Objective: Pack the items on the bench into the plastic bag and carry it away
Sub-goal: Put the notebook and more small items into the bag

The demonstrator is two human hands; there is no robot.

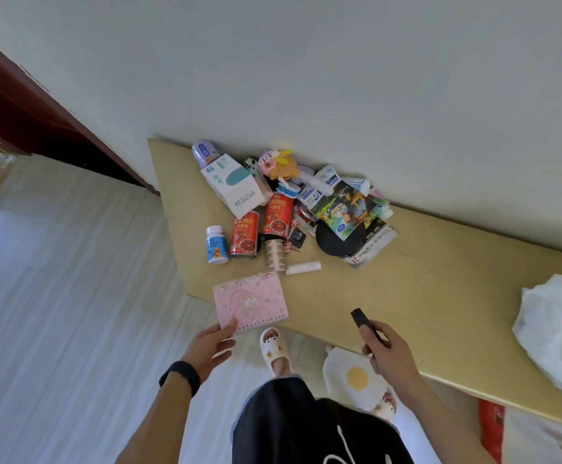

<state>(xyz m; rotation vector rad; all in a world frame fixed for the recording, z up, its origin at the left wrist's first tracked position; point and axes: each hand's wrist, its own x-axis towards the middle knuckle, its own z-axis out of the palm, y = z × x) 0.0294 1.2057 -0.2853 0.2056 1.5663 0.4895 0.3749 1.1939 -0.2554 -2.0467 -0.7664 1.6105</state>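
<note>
Two grips: the left grip point(211, 346) holds the one pink notebook point(251, 303), the right grip point(386, 356) one slim black stick point(364, 324). Beyond the left grip on the tabletop point(423, 262) are two red cans point(244, 234), one blue-labelled pill bottle point(217, 244), one white box point(236, 182) and one purple bottle point(205, 152); beyond the gap between the grips, one hair clip point(275, 256), one white tube point(303, 267), one black disc point(334, 241), one picture pouch point(346, 209) and one plush doll point(277, 164). Right of the right grip, one white plastic bag point(554, 333)

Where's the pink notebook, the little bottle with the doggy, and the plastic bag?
pink notebook point(251, 303): head view, middle of its cover.
bottle with the doggy point(217, 247): head view, on its blue label.
plastic bag point(540, 329): head view, on its crumpled white side.
</note>
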